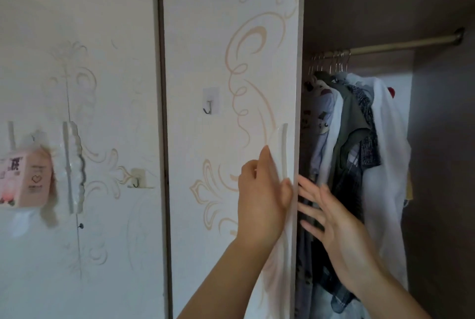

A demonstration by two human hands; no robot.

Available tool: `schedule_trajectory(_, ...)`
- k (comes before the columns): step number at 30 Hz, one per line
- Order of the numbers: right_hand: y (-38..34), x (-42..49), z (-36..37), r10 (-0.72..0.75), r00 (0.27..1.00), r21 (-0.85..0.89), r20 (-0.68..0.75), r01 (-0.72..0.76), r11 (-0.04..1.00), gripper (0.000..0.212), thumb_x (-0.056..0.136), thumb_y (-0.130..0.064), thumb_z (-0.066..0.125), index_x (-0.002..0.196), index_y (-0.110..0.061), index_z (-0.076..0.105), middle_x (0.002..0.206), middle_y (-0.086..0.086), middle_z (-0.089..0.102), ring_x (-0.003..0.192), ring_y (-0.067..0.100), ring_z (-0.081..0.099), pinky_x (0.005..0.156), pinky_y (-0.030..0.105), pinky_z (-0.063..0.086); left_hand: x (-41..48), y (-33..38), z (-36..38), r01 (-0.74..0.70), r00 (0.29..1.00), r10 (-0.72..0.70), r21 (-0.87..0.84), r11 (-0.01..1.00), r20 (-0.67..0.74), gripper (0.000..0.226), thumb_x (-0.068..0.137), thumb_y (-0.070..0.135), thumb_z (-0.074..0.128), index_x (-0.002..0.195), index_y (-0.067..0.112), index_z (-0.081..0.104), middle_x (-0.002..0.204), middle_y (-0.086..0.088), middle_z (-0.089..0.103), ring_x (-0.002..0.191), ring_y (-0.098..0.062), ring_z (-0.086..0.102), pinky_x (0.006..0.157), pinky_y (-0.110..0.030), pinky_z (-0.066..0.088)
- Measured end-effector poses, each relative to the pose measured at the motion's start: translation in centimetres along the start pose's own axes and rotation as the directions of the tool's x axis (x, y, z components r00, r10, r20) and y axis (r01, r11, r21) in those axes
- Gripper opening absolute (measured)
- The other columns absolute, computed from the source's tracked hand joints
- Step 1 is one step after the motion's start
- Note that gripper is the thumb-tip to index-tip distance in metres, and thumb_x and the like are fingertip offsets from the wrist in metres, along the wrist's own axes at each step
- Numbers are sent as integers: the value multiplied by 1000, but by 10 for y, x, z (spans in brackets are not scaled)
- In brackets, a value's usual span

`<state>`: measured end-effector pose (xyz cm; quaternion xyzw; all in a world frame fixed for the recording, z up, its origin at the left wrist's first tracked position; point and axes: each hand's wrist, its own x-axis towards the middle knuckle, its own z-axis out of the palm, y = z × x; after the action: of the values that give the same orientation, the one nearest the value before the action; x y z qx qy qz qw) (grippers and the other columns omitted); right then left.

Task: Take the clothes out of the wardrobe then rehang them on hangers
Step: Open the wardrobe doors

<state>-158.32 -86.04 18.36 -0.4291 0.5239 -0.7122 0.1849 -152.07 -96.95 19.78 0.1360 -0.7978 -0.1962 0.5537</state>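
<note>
Far left, a pink packet (24,179) hung at a closed door's handle, well clear of the action. Moving right, the left hand (262,200) was on the middle door (226,138), its palm against the panel and its fingers (266,159) straight and together beside the long vertical handle (284,154), the thumb hooked round the door's edge. Just across that edge, the right hand (334,226) was spread wide, fingers apart, gripping nothing. It was clearly the nearer hand to the clothes (359,143), which hung straight ahead of its fingertips and slightly above, long axis vertical, bunched at the left end of the rail (401,43). The picture was blurred there, so whether its fingertips touched fabric I couldn't tell. To the right the rail ran bare and the wardrobe interior stood open: plenty of room to draw a hanger out sideways. On the left the door edge crowded the clothes tightly.
</note>
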Motion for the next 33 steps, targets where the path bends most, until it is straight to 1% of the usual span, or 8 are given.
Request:
schedule_trajectory(6,-15,-27,36,-60,992,-121,111,73,990,43,82,-66,29,105,-54,63,114,-20,64,108,-2,58,106,33,33,-21,-12,-60,-71,997,70,-110,991,-16,60,89,27,54,141,39,27,113,10,45,105,13,34,84,-4,32)
schedule_trajectory(11,-10,-32,83,-147,973,52,176,139,989,51,83,-62,33,122,-42,57,130,-19,55,123,3,49,108,39,32,-36,-25,-119,-63,998,62,-167,984,-13,57,84,31,54,128,57,28,110,23,46,107,12,41,81,-10,44)
schedule_trajectory(17,7,-41,150,-172,933,121,315,140,983,59,84,-68,33,135,-40,43,135,-21,50,127,0,44,106,27,38,-50,-46,-182,27,999,-32,-219,975,-17,54,81,39,54,132,43,37,115,21,54,107,7,51,78,-11,48)
schedule_trajectory(20,16,-46,181,-215,920,83,327,198,977,66,68,-84,42,129,-58,40,142,-29,37,134,-2,31,115,42,22,-57,-53,-213,-50,996,47,-34,998,-77,50,89,34,57,125,57,31,113,39,47,108,15,45,77,-4,41)
schedule_trajectory(23,21,-48,207,-285,901,105,326,265,959,57,79,-72,46,132,-53,40,142,-30,36,135,-5,27,115,38,20,-60,-52,-243,-144,978,167,175,974,-128,45,89,46,48,123,64,26,121,50,31,116,16,37,89,-4,36)
schedule_trajectory(25,26,-46,220,-318,896,128,312,292,948,39,90,-47,50,129,-47,44,133,-39,40,129,-13,31,114,24,25,-59,-52,-257,-188,958,232,240,952,-170,46,89,43,44,133,49,31,129,39,34,123,13,33,99,-5,29)
schedule_trajectory(28,32,-39,240,-422,850,66,315,424,903,41,94,-16,49,127,-39,42,129,-43,40,128,-14,32,105,7,27,-49,-47,-269,-243,925,339,422,873,-170,48,91,32,44,138,22,41,144,3,39,134,-6,29,110,-14,21)
schedule_trajectory(33,46,-20,276,-597,739,-111,311,653,749,50,91,-20,47,139,-28,35,147,-13,35,136,1,29,108,15,27,-24,-52,-283,-316,883,469,745,587,5,49,89,18,49,137,15,42,149,-14,32,141,-32,19,113,-49,22)
